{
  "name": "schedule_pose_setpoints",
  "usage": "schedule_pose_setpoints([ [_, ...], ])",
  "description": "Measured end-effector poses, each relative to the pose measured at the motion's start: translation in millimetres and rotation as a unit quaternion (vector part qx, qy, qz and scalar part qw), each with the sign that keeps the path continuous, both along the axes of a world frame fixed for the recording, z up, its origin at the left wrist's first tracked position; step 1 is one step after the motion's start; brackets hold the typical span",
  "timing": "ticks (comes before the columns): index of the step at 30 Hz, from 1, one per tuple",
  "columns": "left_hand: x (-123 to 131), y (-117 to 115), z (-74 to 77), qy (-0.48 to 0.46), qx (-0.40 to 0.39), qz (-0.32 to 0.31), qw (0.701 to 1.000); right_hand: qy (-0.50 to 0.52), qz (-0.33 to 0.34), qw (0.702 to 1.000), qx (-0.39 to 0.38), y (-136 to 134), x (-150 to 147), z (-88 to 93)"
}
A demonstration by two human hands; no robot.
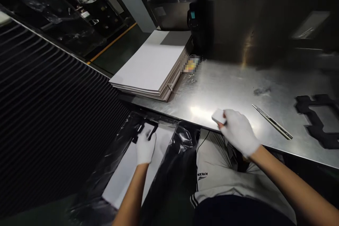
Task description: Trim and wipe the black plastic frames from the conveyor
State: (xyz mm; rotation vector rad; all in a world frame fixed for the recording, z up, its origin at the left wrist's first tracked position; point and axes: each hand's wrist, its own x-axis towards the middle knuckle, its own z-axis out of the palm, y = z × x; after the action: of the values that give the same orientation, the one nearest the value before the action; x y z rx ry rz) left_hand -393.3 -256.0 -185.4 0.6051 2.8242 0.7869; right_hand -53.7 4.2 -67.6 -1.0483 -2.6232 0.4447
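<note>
We've a metal counter (225, 84) ahead, near edge by our lap. A ribbed blk stack (53, 113) stands off its L end. Blk plastic (184, 137) spreads beyond the near edge, nr the L corner, w/ a white sheet (164, 139) on it. A pile of white boards (150, 60) fills the counter's L end, reaching the near edge. A blk frame (315, 122) lies flat on the counter's R part, well apart from both hands.

Our gloved R hand (238, 129) is over the near edge, about mid-length, fingers closed round a small white block; our gloved L hand (145, 146) is over the sheet. A smaller blk cutout (153, 125) lies under & just past the L fingertips; can't tell if they grip it or only touch. Util. knife (272, 122) lies btwn R hand & blk frame, nr the near edge. Smallest: the white block (218, 116), sticking out past our R fingertips.
</note>
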Motion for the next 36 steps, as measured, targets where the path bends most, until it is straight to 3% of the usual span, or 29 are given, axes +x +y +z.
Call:
schedule_pose_setpoints([
  [2, 62.6, -8.4, 17.5, 0.005, 0.062, -0.001, 0.998, -0.018, 0.024, 1.0, 0.0, 27.6, -59.1, 11.6],
  [3, 98.3, -12.2, 19.4, -0.004, 0.083, -0.012, 0.996, -0.012, 0.048, 0.999, -0.005, 38.5, -85.8, 18.5],
  [4, 135.2, -15.3, 15.9, -0.028, 0.105, -0.037, 0.993, -0.007, 0.071, 0.997, -0.01, 46.3, -108.9, 25.7],
  [6, 205.4, -20.2, -6.0, -0.128, 0.145, -0.128, 0.973, 0.002, 0.087, 0.996, -0.019, 49.8, -138.4, 38.4],
  [8, 259.8, -24.5, -38.5, -0.197, 0.131, -0.194, 0.952, 0.042, 0.099, 0.994, -0.024, 38.2, -138.2, 44.6],
  [11, 297.5, -29.2, -73.9, -0.23, 0.109, -0.263, 0.931, 0.156, 0.119, 0.98, -0.043, 12.0, -77.0, 35.6],
  [13, 297.1, -27.1, -73.3, -0.223, 0.104, -0.286, 0.926, 0.213, 0.072, 0.974, -0.029, 5.8, -4.7, 21.1],
  [15, 284.4, -17.1, -52.3, -0.223, 0.106, -0.305, 0.92, 0.206, -0.056, 0.973, 0.085, 13.9, 78.2, 5.3],
  [17, 265.5, 3.0, -17.6, -0.179, 0.128, -0.339, 0.915, 0.112, -0.214, 0.95, 0.2, 30.4, 157.1, -9.5],
  [19, 242.7, 34.5, 22.1, -0.083, 0.169, -0.384, 0.904, -0.011, -0.247, 0.94, 0.235, 45.8, 218.6, -23.1],
  [21, 215.0, 78.5, 58.7, 0.015, 0.224, -0.397, 0.89, -0.062, -0.239, 0.94, 0.234, 55.5, 255.0, -34.6],
  [22, 199.0, 104.6, 74.0, 0.082, 0.24, -0.384, 0.888, -0.063, -0.241, 0.94, 0.232, 58.2, 263.7, -38.7],
  [24, 162.9, 162.0, 96.7, 0.153, 0.192, -0.329, 0.912, -0.057, -0.263, 0.936, 0.228, 61.6, 267.3, -42.6],
  [27, 107.2, 241.9, 114.6, 0.14, 0.117, -0.263, 0.948, -0.074, -0.293, 0.933, 0.194, 62.6, 257.7, -39.6],
  [29, 80.6, 276.7, 120.7, 0.131, 0.093, -0.234, 0.959, -0.043, -0.297, 0.94, 0.16, 56.6, 252.6, -36.3],
  [32, 77.7, 287.6, 125.3, 0.116, 0.105, -0.199, 0.968, 0.069, -0.297, 0.942, 0.141, 28.2, 248.1, -33.7],
  [34, 107.5, 266.7, 122.3, 0.099, 0.136, -0.191, 0.967, 0.122, -0.301, 0.933, 0.155, -3.9, 240.4, -31.6],
  [36, 159.6, 226.4, 111.8, 0.059, 0.174, -0.211, 0.96, 0.157, -0.285, 0.93, 0.17, -42.1, 223.8, -26.9],
])
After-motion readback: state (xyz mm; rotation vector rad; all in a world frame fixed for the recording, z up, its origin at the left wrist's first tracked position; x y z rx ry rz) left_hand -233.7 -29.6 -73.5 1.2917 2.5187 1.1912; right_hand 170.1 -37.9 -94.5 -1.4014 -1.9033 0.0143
